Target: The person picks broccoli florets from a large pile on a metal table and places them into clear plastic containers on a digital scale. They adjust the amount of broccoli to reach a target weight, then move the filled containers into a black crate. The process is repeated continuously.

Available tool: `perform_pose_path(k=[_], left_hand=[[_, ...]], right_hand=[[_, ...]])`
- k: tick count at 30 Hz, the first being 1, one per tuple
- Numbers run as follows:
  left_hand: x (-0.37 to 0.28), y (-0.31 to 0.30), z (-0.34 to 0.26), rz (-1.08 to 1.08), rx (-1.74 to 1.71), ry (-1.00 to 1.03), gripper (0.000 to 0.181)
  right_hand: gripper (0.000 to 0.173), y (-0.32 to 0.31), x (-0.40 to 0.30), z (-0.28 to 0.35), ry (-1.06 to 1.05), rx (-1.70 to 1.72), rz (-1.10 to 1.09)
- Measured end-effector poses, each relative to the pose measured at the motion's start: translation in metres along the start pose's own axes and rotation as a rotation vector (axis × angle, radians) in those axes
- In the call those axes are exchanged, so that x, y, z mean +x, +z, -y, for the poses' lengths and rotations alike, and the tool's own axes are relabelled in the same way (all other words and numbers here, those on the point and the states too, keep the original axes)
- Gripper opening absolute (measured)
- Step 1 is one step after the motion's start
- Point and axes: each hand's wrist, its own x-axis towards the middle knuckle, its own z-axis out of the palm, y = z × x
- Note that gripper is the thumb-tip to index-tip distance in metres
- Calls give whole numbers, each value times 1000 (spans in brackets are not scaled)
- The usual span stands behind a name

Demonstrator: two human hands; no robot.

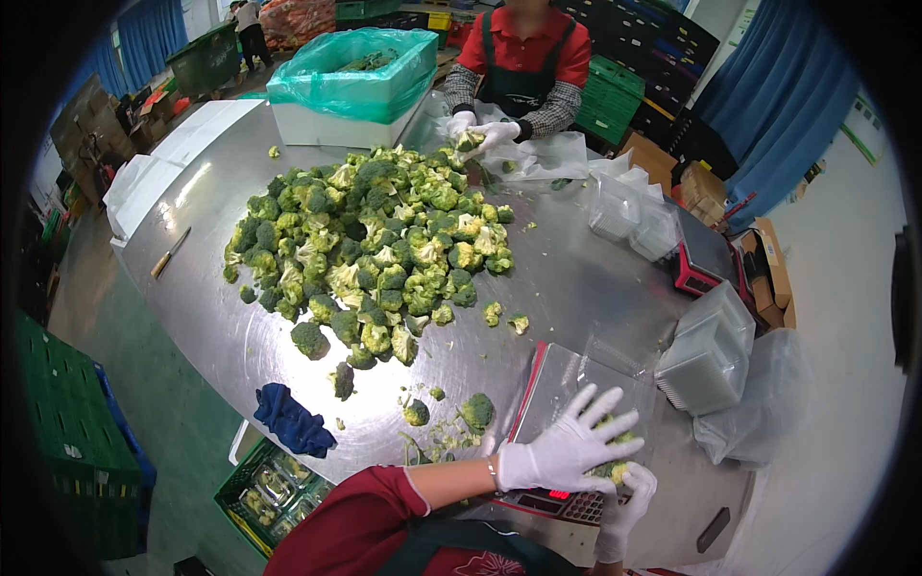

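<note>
My left hand [569, 443], in a white glove, spreads its fingers over broccoli florets [619, 439] above the digital kitchen-type scale [536, 502]. Beside it, my right hand [628, 504], also gloved, has its fingers around the lower edge of the same florets. A clear plastic tray with a raised lid [612, 360] lies on the scale, partly hidden by my hands. To the left, a big heap of broccoli florets [374, 237] covers the middle of the steel table [216, 317]. Loose florets [477, 412] and crumbs lie near the scale.
Stacked clear trays [709, 353] stand at the right, near a phone-like dark object [713, 530]. A blue cloth [294, 420] and a knife [171, 253] lie leftward. A co-worker [522, 79] handles broccoli opposite, beside a lined foam box [353, 86]. A green crate [245, 461] holds packed trays below.
</note>
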Motion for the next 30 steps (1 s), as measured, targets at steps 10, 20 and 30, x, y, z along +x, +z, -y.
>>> perform_pose_path(k=[10, 20, 30], left_hand=[[7, 27, 9, 231, 95, 25, 83], [10, 18, 14, 260, 32, 31, 86], [1, 39, 16, 95, 20, 18, 110]], right_hand=[[10, 12, -16, -7, -172, -210, -76], [32, 11, -27, -15, 366, 356, -42], [39, 16, -24, -18, 366, 263, 31]])
